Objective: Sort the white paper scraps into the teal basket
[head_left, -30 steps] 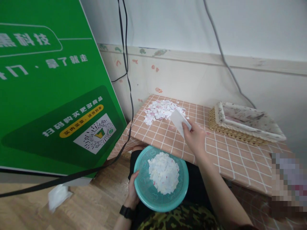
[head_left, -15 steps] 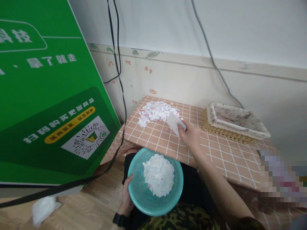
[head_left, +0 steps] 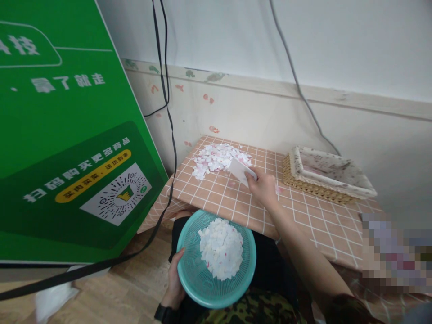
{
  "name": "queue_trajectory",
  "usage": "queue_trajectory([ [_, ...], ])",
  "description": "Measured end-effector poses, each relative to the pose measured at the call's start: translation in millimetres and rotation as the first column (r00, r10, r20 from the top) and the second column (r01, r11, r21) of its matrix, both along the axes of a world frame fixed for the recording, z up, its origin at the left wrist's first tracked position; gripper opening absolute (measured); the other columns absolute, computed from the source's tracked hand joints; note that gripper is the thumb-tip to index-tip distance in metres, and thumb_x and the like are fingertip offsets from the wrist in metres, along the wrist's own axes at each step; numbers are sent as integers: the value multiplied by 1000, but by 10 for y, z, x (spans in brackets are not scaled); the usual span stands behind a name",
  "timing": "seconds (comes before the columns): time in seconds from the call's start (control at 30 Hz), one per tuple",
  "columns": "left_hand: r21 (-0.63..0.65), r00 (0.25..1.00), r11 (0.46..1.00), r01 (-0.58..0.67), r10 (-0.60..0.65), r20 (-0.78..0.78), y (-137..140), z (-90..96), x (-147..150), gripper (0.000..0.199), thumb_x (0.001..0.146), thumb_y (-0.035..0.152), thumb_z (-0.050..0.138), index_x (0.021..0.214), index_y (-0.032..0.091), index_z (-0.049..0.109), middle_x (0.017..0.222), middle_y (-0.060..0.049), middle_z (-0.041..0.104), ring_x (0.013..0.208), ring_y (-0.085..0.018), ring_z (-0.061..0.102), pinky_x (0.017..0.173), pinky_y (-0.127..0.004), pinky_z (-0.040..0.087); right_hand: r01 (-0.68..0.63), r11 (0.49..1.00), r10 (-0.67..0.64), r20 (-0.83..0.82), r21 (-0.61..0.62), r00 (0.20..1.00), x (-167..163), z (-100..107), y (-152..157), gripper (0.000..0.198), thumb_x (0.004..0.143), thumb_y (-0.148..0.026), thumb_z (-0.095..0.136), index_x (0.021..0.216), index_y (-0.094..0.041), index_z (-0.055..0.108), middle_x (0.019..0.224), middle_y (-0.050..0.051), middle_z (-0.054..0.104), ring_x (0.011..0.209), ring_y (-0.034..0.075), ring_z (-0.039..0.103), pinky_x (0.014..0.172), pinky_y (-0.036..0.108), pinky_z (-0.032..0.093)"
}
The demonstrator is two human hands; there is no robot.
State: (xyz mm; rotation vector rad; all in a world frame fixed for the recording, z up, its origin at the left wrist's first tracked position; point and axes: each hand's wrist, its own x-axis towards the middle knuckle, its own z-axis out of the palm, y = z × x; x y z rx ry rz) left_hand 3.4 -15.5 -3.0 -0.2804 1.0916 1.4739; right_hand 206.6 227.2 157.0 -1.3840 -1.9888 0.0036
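Observation:
My left hand (head_left: 176, 276) grips the left rim of a round teal plastic colander (head_left: 189, 288), which rests over my lap just below the table edge. Inside it lies a heap of white paper scraps (head_left: 222, 249) with a few pink bits. On the table, my right hand (head_left: 262, 185) is closed on a flat white card (head_left: 240, 171), held tilted by its near end. The card's far end is at the right front side of a spread pile of torn paper scraps (head_left: 216, 158), white with some pink. Whether it touches the scraps I cannot tell.
A brown checked cloth covers the table (head_left: 216, 193). A lined wicker basket (head_left: 324, 191) stands against the wall on the right. A large green printed panel (head_left: 74, 135) is on the left, with a black strap (head_left: 173, 148) hanging before it. A white bag (head_left: 56, 297) lies on the floor.
My right hand and the card have shifted slightly left, closer over the pile's edge. The colander stays in my left hand, and the whole view has moved a little.

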Motion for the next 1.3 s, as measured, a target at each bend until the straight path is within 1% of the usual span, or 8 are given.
queue_trajectory([
  [0.2,14,1000,1000,12,-12,20,-1,11,3,19,67,25,66,80,12,71,72,-10,74,79,-32,69,75,-44,53,-79,996,78,-15,-35,997,-4,41,21,26,85,-33,51,101,-21,68,84,6,73,68,22,65,63,30,43],
  [0.3,9,1000,1000,0,-1,6,0,2,3,19,67,25,65,79,12,71,73,-10,74,78,-32,69,75,-44,52,-95,994,92,-49,-51,995,-7,38,62,26,84,-33,53,99,-21,69,83,6,73,67,21,64,63,30,43],
  [0.6,18,1000,1000,7,-7,9,-8,-6,-6,20,67,28,66,81,13,71,71,-8,74,78,-31,69,73,-43,53,-267,953,239,-184,-141,953,60,44,146,23,81,-34,57,91,-19,71,80,5,72,68,20,64,63,29,45],
  [0.73,23,1000,1000,-14,14,1,1,-12,-5,17,67,27,67,77,13,71,67,-8,73,73,-29,69,73,-42,53,-356,920,304,-281,-161,910,-29,17,248,23,80,-35,59,90,-19,72,85,5,73,74,21,66,68,31,48],
  [0.87,39,1000,999,-4,4,-5,0,-16,-4,17,67,27,67,77,14,71,69,-7,73,68,-28,69,72,-43,53,-480,860,418,-303,-174,857,-44,-25,247,20,81,-31,58,90,-21,73,92,5,73,82,20,67,74,33,50],
  [1.07,34,1000,999,7,-7,0,-6,11,1,17,68,28,67,76,14,71,67,-7,73,62,-26,67,70,-42,53,-518,820,446,-298,-242,844,113,53,53,18,81,-32,58,88,-25,74,89,2,74,83,21,68,76,35,52],
  [1.17,46,1000,999,-6,6,6,6,43,17,18,67,27,67,78,13,71,69,-8,73,62,-25,67,71,-42,53,-559,798,490,-299,-224,819,14,107,35,18,82,-32,59,88,-25,74,87,2,73,81,20,67,74,33,52],
  [1.3,30,1000,1000,0,0,23,13,54,26,18,69,27,66,78,12,71,69,-9,73,63,-25,67,71,-42,53,-578,791,491,-355,-202,796,-312,97,91,19,82,-32,59,89,-22,73,81,3,73,68,17,65,63,30,50],
])
